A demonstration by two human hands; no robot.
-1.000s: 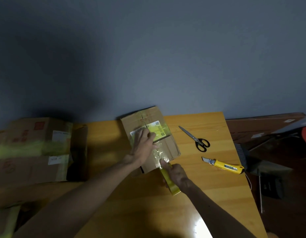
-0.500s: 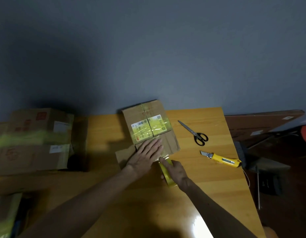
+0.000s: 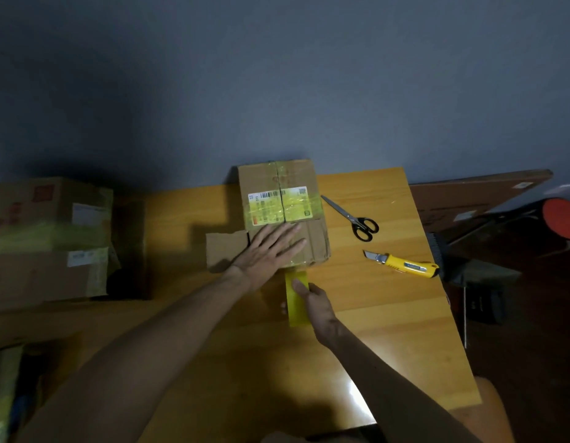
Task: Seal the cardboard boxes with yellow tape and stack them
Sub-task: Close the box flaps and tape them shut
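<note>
Head view, mid frame. The box (image 3: 296,177) sits on the counter (image 3: 373,314) at its far edge, against the wall, with its long axis running away from the person and its centre seam along that axis.

The left hand (image 3: 267,255) lies flat on the near part of the box top, fingers straight and spread, pressing down. The right hand (image 3: 312,302) is just below the box's near edge and grips the tape (image 3: 293,314), thumb on top. The yellow band runs from this hand straight up to the near edge, in line with the seam. Judgement: the coming move depends on that alignment. The right hand is the nearer one to draw and tear the tape.

Hard to read:
- Low light hides where the tape end adheres.
- The roll's shape is mostly covered by the right hand.
- A flap (image 3: 226,251) sticks out at the box's left; how it is attached is unclear.
- The stacked boxes (image 3: 47,238) at left frame are blurred.

Scissors (image 3: 357,220) and knife (image 3: 405,266) lie to the right of the box.
</note>
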